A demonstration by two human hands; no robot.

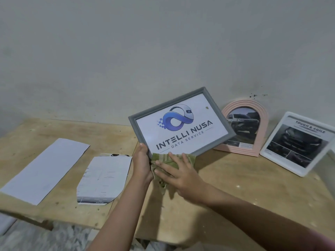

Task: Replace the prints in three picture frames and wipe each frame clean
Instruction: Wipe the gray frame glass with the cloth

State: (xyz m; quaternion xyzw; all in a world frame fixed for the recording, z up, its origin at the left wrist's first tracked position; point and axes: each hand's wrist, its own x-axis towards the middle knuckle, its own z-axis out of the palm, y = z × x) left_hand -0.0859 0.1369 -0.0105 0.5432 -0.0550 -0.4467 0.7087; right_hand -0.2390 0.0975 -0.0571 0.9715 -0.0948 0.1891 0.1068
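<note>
- Right hand (pixel 178 172): fingers straight and spread, lying flat on a green cloth (pixel 164 166), pressing it against the lower edge of the grey frame (pixel 181 122). Not curled round anything.
- Cloth is bunched under that hand; part of it hangs down below the frame toward the table (pixel 253 187).
- Left hand (pixel 142 162): grips the grey frame at its lower-left corner, thumb on the front edge, fingers hidden behind.
- Grey frame is held up off the table, tilted, front facing the camera, middle of the view. Print inside reads "INTELLI NUSA DATA SERVICE" with a blue loop logo.
- Left part of the table: a cut print (pixel 104 180) lying face down, faint text showing through, and a long white paper strip (pixel 45 170) just left of it, apart.
- Farther right: pink arched frame (pixel 263 124) stands near the wall (pixel 145 51), car photo inside; the grey frame's right corner overlaps it in view.
- White frame (pixel 297 144) stands just right of the pink one, leaning back, print headed "TOUGH & AGILE" with dark car photos.
</note>
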